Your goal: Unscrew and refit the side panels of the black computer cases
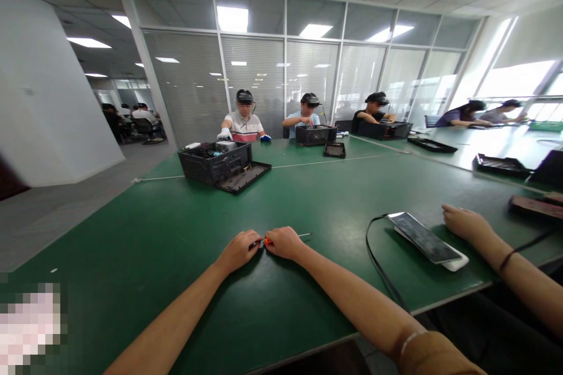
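Both my hands rest close together on the green table (185, 281), near its middle. My right hand (285, 242) is closed around a screwdriver (268, 241); its orange handle end shows on the left of the fist and a thin metal shaft sticks out on the right. Just left of it, my left hand (240, 252) is closed with its fingertips on a small dark thing (254, 243), which is mostly covered and too small to name. The fingertips of the two hands nearly meet.
A black computer case (215, 163) with a panel (246, 177) stands ahead to the left. A phone (424, 237) lies at right beside a black strap (372, 246), near another person's hand (468, 225). Several people sit across the table, some with black cases (314, 135).
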A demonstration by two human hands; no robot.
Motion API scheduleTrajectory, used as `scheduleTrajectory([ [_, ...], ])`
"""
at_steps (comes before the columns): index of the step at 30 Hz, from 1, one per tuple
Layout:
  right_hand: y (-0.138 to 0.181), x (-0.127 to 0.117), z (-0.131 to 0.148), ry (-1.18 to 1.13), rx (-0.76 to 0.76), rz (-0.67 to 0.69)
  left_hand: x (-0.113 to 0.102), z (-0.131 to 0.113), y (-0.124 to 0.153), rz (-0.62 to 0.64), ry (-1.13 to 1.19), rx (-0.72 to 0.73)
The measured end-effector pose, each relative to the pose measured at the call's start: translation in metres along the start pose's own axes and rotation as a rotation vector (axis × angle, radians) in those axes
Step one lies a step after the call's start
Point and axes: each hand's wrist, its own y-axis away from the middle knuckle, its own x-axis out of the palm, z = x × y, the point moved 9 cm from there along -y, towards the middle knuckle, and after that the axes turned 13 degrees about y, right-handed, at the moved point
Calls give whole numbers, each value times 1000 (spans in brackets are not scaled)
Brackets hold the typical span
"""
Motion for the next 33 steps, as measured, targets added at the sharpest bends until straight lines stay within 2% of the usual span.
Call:
scheduleTrajectory([
  [25,2,0,5,-14,-37,19,5,5,0,22,-5,-4],
  [33,2,-4,5,1,-44,-24,3,4,0,23,5,-9],
])
